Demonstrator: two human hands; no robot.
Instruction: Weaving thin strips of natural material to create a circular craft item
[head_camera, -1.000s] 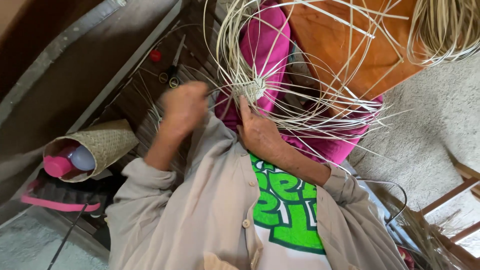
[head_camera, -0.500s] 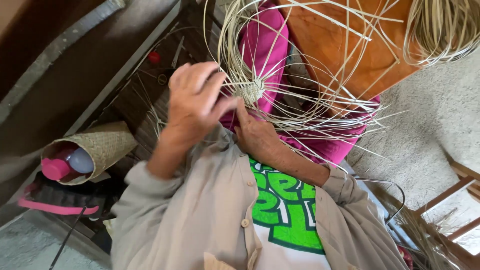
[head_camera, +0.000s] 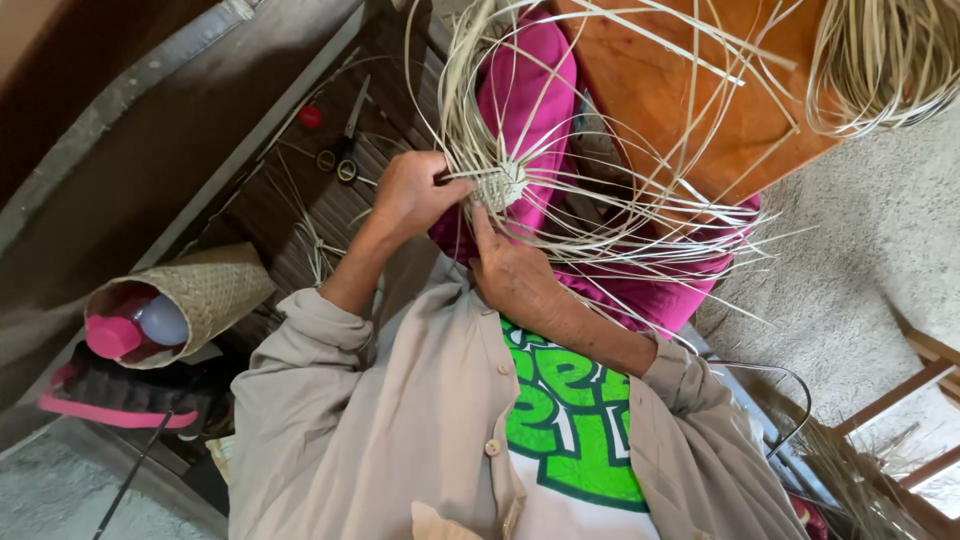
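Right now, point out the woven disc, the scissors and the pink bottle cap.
woven disc (head_camera: 498, 187), head view, on its woven centre.
scissors (head_camera: 342, 152), head view, just above the handle loops.
pink bottle cap (head_camera: 112, 336), head view, on the cap's top.

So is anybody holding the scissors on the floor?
No, the scissors lie untouched on the dark wooden floor; both hands are at the small woven straw piece.

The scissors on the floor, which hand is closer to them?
Left. The left hand pinches straw strands just beside the scissors. The right hand sits farther off, below the small woven centre.
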